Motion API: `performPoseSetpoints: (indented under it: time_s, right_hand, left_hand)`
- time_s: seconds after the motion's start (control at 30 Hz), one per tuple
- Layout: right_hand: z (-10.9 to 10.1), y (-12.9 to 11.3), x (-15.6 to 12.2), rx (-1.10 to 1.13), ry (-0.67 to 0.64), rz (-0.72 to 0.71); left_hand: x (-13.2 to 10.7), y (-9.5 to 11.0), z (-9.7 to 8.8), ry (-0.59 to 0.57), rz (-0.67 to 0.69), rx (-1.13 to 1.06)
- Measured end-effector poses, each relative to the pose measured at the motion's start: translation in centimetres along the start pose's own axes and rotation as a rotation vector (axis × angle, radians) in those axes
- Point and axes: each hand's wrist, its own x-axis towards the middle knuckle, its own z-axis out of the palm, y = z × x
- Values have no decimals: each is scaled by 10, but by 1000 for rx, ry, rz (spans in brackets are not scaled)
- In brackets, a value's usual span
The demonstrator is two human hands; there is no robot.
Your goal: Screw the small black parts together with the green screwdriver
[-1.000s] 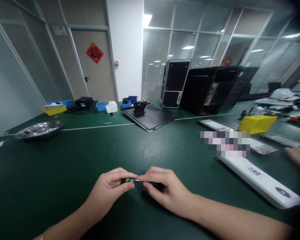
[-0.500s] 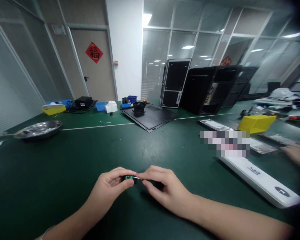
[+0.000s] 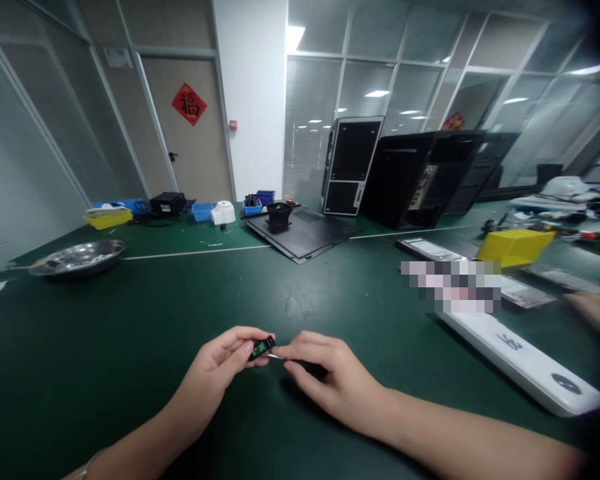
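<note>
My left hand [image 3: 220,363] pinches a small black part with a green circuit board [image 3: 262,347] between thumb and fingertips, just above the green table [image 3: 130,320]. My right hand [image 3: 325,377] is closed on a thin dark tool [image 3: 307,366] whose metal tip [image 3: 275,357] touches the small part. Both hands meet low in the middle of the view.
A long white panel [image 3: 525,365] lies to the right, with another person's hand [image 3: 597,308] beyond it. Farther back are a yellow bin [image 3: 513,247], a steel bowl [image 3: 77,257], a black flat panel [image 3: 303,233], computer towers [image 3: 347,167] and blue bins [image 3: 260,200].
My left hand has turned the small part, tilting its right end upward and showing more of the green board. The right hand stays nearly still with the tool tip on it.
</note>
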Motion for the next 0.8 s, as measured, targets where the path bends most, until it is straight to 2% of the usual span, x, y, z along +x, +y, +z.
performPoseSetpoints:
  time_s: [0.17, 0.37, 0.57, 0.7, 0.8]
  right_hand:
    - [1, 2, 0, 11, 16, 2]
    - [0, 2, 2, 26, 34, 10]
    - [0, 0, 2, 44, 64, 11]
    - [1, 2, 2, 56, 69, 6]
    - [1, 4, 1, 53, 58, 5]
  left_hand:
    - [3, -2, -2, -42, -1, -122]
    - [3, -4, -1, -126, -32, -67]
    - [0, -1, 0, -10, 69, 95]
    - [2, -1, -2, 43, 98, 70]
    - [4, -3, -3, 39, 97, 69]
